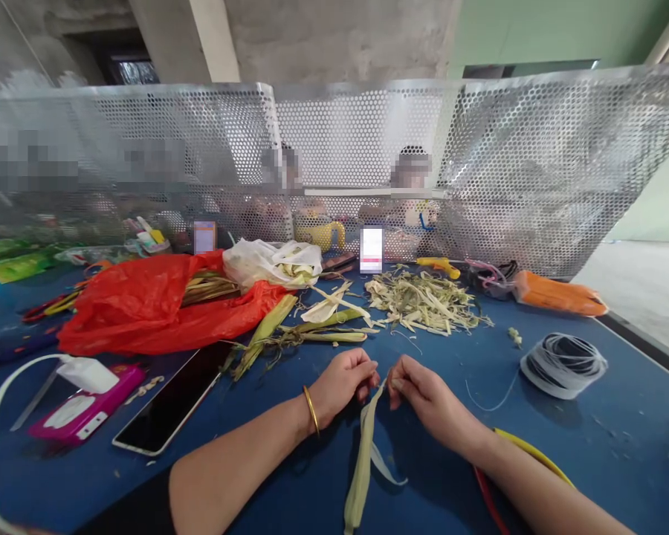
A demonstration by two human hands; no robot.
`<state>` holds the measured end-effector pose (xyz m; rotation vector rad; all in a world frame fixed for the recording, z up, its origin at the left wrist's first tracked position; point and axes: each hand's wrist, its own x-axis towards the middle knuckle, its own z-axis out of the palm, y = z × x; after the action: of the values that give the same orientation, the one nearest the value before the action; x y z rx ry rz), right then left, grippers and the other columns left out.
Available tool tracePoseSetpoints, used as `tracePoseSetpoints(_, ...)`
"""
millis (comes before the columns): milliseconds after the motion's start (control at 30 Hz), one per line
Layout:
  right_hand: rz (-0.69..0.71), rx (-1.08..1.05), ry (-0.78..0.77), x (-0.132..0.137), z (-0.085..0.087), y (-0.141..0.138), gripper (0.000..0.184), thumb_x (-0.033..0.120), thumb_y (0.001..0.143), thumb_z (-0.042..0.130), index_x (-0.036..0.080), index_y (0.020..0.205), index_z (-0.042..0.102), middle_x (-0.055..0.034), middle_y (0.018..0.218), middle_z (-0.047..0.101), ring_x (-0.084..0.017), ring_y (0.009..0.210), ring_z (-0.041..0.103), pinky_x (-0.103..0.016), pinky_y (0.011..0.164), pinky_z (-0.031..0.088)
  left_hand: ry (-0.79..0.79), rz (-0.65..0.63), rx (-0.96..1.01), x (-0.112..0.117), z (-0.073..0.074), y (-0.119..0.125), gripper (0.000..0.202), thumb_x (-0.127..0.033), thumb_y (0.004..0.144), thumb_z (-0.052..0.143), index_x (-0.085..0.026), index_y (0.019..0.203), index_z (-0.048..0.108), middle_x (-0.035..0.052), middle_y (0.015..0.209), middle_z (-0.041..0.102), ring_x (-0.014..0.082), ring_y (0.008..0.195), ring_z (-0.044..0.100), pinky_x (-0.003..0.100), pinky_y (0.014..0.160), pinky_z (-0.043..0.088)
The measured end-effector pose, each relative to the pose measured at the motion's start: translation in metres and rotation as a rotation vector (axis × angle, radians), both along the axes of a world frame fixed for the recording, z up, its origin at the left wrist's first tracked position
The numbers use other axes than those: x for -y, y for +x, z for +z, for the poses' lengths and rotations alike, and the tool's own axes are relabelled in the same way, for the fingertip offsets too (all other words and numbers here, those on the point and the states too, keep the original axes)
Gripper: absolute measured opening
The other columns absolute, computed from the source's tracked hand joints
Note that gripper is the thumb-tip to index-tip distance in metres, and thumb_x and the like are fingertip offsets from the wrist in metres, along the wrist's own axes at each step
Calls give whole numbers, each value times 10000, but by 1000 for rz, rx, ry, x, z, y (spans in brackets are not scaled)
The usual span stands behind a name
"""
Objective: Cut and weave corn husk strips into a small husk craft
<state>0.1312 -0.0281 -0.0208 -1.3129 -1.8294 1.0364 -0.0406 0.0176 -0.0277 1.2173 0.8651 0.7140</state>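
A long pale-green corn husk (361, 464) hangs from the fingertips of both hands down toward the near edge of the view. A thin strip (387, 467) curls off its right side. My left hand (346, 383), with a gold bangle (311, 410) at the wrist, is closed in a pinch at the husk's narrow top end. Right beside it, my right hand (418, 386) pinches the same end between thumb and curled fingers. Just beyond the hands lie more husks (334, 336) and a heap of shredded husk strips (424, 301).
A red plastic bag (139, 305), a phone (170, 405) and a magenta power strip (89, 409) lie at left. A coil of clear line (564, 365) stands at right. Red and yellow curved pieces (535, 455) show by my right forearm. A perforated metal screen (362, 119) closes the back.
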Motion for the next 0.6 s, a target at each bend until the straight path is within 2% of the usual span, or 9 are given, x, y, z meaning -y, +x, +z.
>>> tracePoseSetpoints(133,-6,-155,-69,-3,-2,0,222,328,928,424,199,765,502,22,671,539,-126,627,521,-264,645,400,-12,-38,-13,-1,-2,-2,348,-488,744,622,-163,686,512,-12,636,604,64,456,461,217,491,371)
tracePoseSetpoints(267,-4,-315,-78,-5,0,-1,258,414,851,551,187,729,526,3,755,541,-135,707,523,-264,674,410,-85,-63,4,0,1,-5,388,-519,738,642,-146,683,551,12,645,631,70,469,491,215,500,392)
tracePoseSetpoints(467,-55,-285,-143,-4,5,-3,305,449,845,561,178,707,539,33,600,516,-115,585,483,-253,618,388,-215,-80,26,2,6,-7,335,-413,637,769,-112,726,651,30,716,662,72,542,552,211,567,434)
tracePoseSetpoints(600,-8,-272,-184,-3,5,-3,290,430,854,572,168,732,555,44,583,527,-97,534,484,-236,579,377,-228,-56,8,2,6,-8,328,-334,556,815,-110,764,694,36,701,678,95,576,579,232,610,454)
